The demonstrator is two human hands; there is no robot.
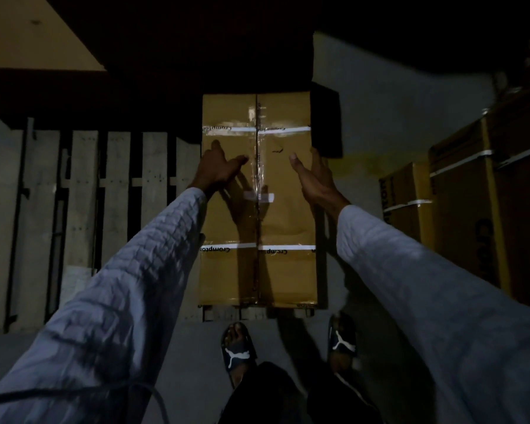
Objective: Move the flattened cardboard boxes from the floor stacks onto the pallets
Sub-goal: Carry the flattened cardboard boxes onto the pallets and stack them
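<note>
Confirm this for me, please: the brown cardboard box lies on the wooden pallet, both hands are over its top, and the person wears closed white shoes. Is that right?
One detail is wrong: the footwear. The head view shows dark open-toed slides with a white logo, not closed white shoes. The rest holds: the cardboard box lies on the wooden pallet, with the left hand and right hand over its top.
</note>
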